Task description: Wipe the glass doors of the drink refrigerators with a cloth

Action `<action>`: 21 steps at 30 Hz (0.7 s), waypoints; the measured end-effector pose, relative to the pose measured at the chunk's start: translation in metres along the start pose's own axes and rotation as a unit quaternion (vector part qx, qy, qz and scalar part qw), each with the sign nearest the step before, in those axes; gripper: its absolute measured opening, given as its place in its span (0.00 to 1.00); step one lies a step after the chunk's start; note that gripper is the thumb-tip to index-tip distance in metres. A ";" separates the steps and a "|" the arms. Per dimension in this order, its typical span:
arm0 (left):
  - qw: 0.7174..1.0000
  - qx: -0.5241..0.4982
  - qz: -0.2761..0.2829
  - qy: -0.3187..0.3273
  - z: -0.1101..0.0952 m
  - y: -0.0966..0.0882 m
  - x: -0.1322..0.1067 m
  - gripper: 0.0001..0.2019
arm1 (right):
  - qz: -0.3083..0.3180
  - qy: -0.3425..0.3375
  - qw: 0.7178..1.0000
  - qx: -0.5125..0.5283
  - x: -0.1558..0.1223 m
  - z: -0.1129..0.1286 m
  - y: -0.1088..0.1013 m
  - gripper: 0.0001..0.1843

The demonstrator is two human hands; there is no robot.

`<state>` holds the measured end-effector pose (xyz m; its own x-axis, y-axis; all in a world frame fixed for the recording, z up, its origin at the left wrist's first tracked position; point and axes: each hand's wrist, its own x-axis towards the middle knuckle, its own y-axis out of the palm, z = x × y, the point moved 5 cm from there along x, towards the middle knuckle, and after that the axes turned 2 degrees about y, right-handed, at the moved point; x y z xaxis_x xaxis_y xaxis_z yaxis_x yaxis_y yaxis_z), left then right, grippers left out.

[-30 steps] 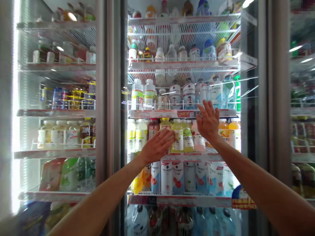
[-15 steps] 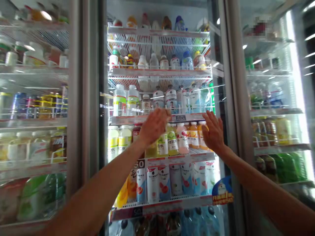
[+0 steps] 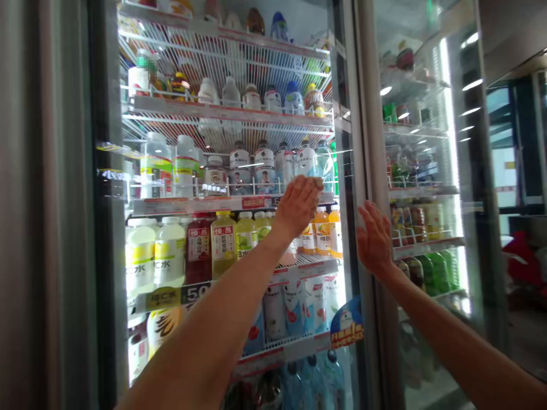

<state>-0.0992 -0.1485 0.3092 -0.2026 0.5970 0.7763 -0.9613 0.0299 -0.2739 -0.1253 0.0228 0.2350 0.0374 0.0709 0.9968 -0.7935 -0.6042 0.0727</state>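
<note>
A tall glass door (image 3: 222,125) of a drinks cooler stands in front of me. My left hand (image 3: 297,205) reaches to the glass, with a light brown crumpled cloth (image 3: 318,191) beneath its fingers; much of the cloth is hidden. Farther right, my right hand (image 3: 374,239) rests by the metal door frame (image 3: 363,136), its fingers stretched upward and holding nothing visible. Behind the glass, near my left hand, are orange-capped drink bottles (image 3: 322,232) and a price strip (image 3: 256,203).
Shelves of bottles, such as a red drink bottle (image 3: 198,247), fill the cooler. A round blue sticker (image 3: 347,322) is low on the door. Another glass cooler door (image 3: 421,154) stands to the right. At far left is a wide metal post (image 3: 64,199).
The view has turned to the right. My left hand has slid right across the glass with the cloth. My right hand now lies by the metal frame rather than in front of the bottles.
</note>
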 end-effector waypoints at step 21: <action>0.975 -0.007 0.110 0.194 -0.036 0.002 -0.094 0.27 | 0.032 -0.036 0.998 0.036 -0.037 0.034 0.003 0.26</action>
<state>-0.0754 -0.1756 0.2154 -0.3154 0.8488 0.4243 -0.8988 -0.1238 -0.4205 -0.1084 -0.0088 0.1999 0.0342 -0.0252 0.9991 -0.7501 -0.6612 0.0090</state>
